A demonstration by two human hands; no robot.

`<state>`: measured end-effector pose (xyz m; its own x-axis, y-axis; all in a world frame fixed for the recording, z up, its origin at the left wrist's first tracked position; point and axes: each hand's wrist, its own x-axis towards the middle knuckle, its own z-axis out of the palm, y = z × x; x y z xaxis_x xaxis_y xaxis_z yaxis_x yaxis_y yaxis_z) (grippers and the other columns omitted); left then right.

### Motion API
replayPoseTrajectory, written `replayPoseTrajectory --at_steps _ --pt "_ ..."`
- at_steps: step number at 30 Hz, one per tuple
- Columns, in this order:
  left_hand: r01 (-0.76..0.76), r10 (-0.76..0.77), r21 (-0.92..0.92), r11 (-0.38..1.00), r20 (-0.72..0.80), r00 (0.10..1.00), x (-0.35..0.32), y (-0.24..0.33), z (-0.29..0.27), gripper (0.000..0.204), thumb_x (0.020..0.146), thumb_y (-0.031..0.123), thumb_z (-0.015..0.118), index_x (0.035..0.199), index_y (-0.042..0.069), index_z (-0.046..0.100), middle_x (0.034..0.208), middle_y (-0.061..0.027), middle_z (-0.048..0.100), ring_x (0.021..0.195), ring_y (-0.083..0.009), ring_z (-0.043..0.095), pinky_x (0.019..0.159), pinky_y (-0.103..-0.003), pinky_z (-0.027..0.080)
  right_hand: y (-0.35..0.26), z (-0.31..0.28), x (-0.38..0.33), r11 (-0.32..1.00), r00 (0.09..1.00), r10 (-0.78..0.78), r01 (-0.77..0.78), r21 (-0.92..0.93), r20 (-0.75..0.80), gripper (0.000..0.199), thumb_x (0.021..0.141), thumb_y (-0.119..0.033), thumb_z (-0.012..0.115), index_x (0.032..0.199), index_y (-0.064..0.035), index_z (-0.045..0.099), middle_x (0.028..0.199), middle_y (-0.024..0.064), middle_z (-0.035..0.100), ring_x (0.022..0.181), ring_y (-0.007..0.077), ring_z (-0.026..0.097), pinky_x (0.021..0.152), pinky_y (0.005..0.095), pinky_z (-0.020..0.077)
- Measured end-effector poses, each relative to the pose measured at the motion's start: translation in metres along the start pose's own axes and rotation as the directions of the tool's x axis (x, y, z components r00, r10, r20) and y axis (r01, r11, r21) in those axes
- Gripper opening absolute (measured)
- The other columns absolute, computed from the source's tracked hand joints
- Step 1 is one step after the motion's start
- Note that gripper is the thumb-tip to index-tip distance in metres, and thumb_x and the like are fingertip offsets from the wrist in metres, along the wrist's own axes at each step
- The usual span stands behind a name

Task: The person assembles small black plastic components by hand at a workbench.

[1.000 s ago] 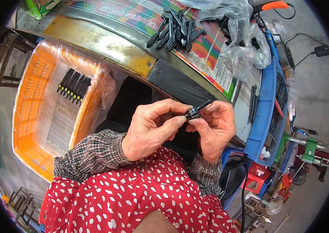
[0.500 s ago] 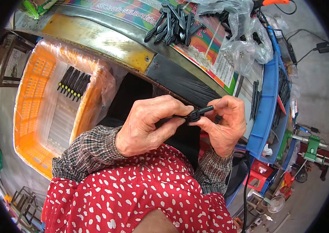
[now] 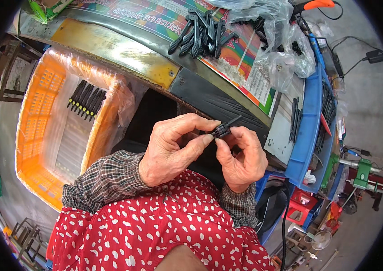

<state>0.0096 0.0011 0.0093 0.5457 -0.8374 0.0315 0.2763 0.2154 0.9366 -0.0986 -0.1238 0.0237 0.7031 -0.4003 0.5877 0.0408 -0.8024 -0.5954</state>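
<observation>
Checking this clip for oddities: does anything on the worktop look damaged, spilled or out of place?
One spot: the colourful printed sheet has a whitish, grainy-looking patch beside the clear plastic bag, interrupting its print. Wear or residue, I cannot tell.

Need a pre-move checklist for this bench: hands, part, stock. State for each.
1. Left hand pinching the small black part between thumb and forefinger: ok.
2. Right hand gripping firmly: cannot tell; its fingertips are at the part, contact unclear.
3. Part's joint properly seated: cannot tell, too small and partly covered by fingers.
4. Black pieces with yellow-green ends side by side in the orange basket: ok.
5. Loose black parts on the table neatly lined up: not ok, heaped at angles.
</observation>
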Motion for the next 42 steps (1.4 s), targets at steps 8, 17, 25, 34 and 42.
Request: replayPoseTrajectory --at_steps 8,17,25,34,42 --pt "0.044 -0.053 -0.104 0.994 -0.081 0.995 0.000 -0.001 0.002 0.020 0.086 -0.003 0.058 0.105 -0.004 0.061 0.076 -0.0004 0.057 0.060 -0.0008 0.049 0.051 -0.017 0.039 0.003 0.008 0.003 0.968 0.991 -0.133 0.131 -0.214 0.005 0.026 0.080 -0.014 0.071 0.095 0.0023 0.058 0.070 0.0082 0.059 0.052 0.0172 0.056 0.047 0.0273 0.0455" --pt "0.041 -0.046 -0.096 0.994 -0.050 0.998 0.000 0.000 0.001 0.021 0.091 -0.001 0.054 0.111 -0.002 0.059 0.078 0.0002 0.057 0.060 -0.0023 0.047 0.050 -0.017 0.037 0.008 0.010 0.006 0.975 0.992 -0.128 0.128 -0.181 0.015 0.025 0.082 -0.019 0.069 0.090 0.0010 0.057 0.064 0.0069 0.054 0.049 0.0185 0.052 0.044 0.0294 0.0413" --pt "0.050 -0.058 -0.145 0.988 -0.053 0.997 0.001 -0.002 0.002 0.021 0.091 0.001 0.055 0.112 -0.002 0.059 0.077 0.0003 0.057 0.059 -0.0030 0.047 0.049 -0.017 0.036 0.013 0.012 0.008 0.972 0.991 -0.125 0.130 -0.195 0.037 0.024 0.083 -0.020 0.069 0.086 0.0005 0.056 0.062 0.0082 0.052 0.048 0.0222 0.051 0.044 0.0322 0.0403" --pt "0.079 -0.090 -0.178 0.981 -0.056 0.994 0.001 0.002 0.002 0.020 0.089 0.000 0.056 0.109 -0.003 0.060 0.077 0.0003 0.058 0.058 -0.0017 0.047 0.049 -0.017 0.036 0.015 0.012 0.008 0.996 0.999 -0.023 0.026 -0.081 0.032 0.029 0.086 -0.025 0.066 0.087 0.0025 0.057 0.061 0.0084 0.052 0.048 0.0198 0.051 0.047 0.0285 0.0409" --pt "0.078 -0.087 -0.133 0.988 -0.062 0.994 0.001 0.002 0.002 0.021 0.091 0.000 0.055 0.112 0.000 0.059 0.078 0.0000 0.058 0.059 -0.0025 0.048 0.049 -0.017 0.037 0.006 0.008 0.004 0.899 0.950 0.233 -0.292 0.327 0.207 0.078 0.080 -0.033 0.073 0.135 0.0023 0.030 0.091 0.0054 0.056 0.065 0.0029 0.051 0.053 0.0163 0.0372"
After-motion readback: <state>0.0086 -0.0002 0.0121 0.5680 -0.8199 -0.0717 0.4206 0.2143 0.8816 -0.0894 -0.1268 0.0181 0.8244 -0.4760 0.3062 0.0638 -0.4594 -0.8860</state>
